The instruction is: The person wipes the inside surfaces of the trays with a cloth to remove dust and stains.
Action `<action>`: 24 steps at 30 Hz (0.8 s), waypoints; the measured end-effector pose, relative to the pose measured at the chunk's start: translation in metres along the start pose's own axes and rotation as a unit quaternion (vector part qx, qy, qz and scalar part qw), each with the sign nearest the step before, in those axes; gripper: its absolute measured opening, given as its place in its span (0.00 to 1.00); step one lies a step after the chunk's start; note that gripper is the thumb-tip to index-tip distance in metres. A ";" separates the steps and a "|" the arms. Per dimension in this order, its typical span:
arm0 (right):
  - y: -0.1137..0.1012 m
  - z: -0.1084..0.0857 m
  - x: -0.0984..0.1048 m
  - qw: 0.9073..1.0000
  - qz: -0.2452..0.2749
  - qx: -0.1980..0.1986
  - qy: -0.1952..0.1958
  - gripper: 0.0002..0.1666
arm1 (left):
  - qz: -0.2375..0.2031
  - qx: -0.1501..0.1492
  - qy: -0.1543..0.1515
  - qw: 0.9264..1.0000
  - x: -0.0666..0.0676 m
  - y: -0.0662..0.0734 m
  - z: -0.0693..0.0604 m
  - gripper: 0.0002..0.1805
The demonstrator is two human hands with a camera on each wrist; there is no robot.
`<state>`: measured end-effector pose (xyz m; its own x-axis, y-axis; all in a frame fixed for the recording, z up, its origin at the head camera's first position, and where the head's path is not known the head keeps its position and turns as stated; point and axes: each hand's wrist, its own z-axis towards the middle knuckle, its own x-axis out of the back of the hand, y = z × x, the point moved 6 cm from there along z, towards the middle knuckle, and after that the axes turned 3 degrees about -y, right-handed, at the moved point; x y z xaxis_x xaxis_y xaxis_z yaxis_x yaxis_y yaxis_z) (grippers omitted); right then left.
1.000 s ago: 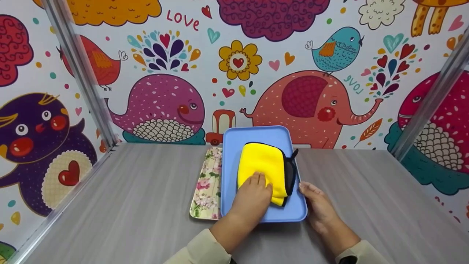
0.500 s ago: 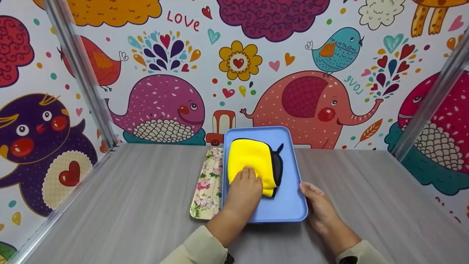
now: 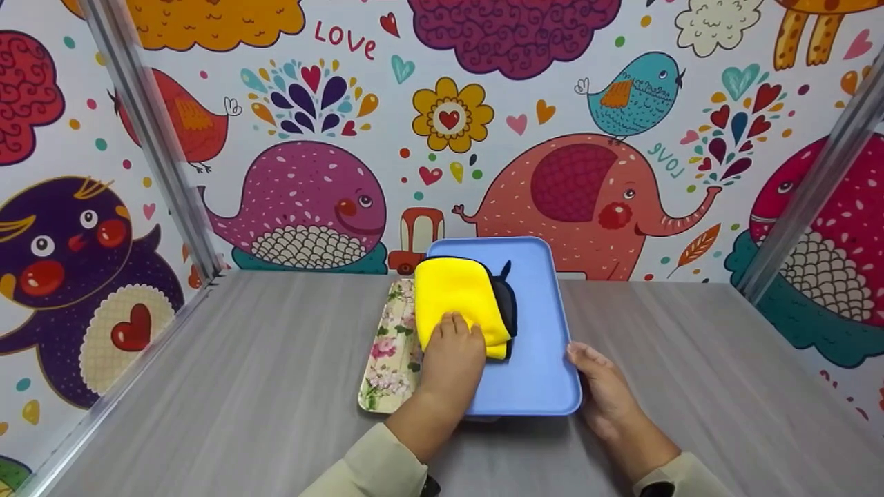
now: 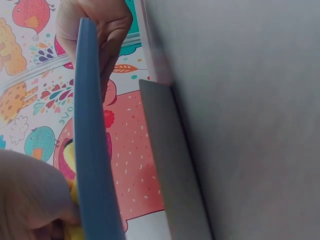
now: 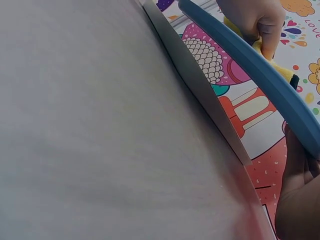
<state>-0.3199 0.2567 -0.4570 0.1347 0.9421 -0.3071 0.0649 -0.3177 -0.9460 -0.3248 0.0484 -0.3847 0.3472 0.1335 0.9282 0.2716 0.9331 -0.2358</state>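
Observation:
A yellow cloth with black edging lies folded on the blue tray, partly over its left rim. My left hand presses on the cloth from above; both wrist views show its fingers bent into the fabric. At the tray's right edge, my right hand grips the rim, thumb above and fingers underneath. In the left wrist view the blue tray is seen edge-on, held up off the table and slightly tilted. Under its left side is a flower-patterned tray, partly hidden by the blue one.
The grey wood-look table extends to both sides of the trays. A wall printed with cartoon animals stands behind, with metal posts at the corners.
My left hand has slid the yellow cloth left and slightly away across the blue tray, out to its left rim. My right hand keeps hold of the tray, which has barely shifted.

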 end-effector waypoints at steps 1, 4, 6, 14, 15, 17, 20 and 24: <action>0.000 0.000 0.001 1.000 -0.001 0.000 0.002 0.18 | -0.007 0.001 -0.006 1.000 -0.001 0.000 0.000 0.25; 0.001 0.000 0.002 1.000 0.002 -0.001 0.009 0.18 | -0.033 0.005 -0.022 0.999 -0.002 0.000 0.000 0.25; 0.001 0.000 0.002 1.000 0.001 -0.003 0.011 0.18 | -0.050 0.004 -0.037 0.998 -0.002 0.001 0.000 0.26; -0.001 0.000 0.005 1.000 -0.005 -0.006 0.014 0.15 | -0.112 -0.012 -0.061 0.992 0.001 0.005 -0.001 0.28; -0.001 0.001 0.006 1.000 -0.006 -0.008 0.014 0.15 | -0.120 -0.013 -0.061 0.991 0.002 0.006 -0.001 0.28; -0.001 0.001 0.006 1.000 -0.005 -0.012 0.015 0.15 | -0.131 -0.016 -0.061 0.989 0.003 0.009 -0.002 0.29; -0.002 0.001 0.006 1.000 0.000 -0.013 0.015 0.16 | -0.138 -0.023 -0.063 0.988 0.004 0.012 -0.003 0.30; -0.002 0.001 0.007 1.000 0.006 -0.013 0.015 0.17 | -0.155 -0.036 -0.063 0.985 0.006 0.017 -0.005 0.29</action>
<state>-0.3199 0.2639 -0.4570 0.1653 0.9344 -0.3155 0.0893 -0.3328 -0.9388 -0.3137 0.0637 -0.3843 0.1247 -0.1102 0.9861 0.4124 0.9097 0.0496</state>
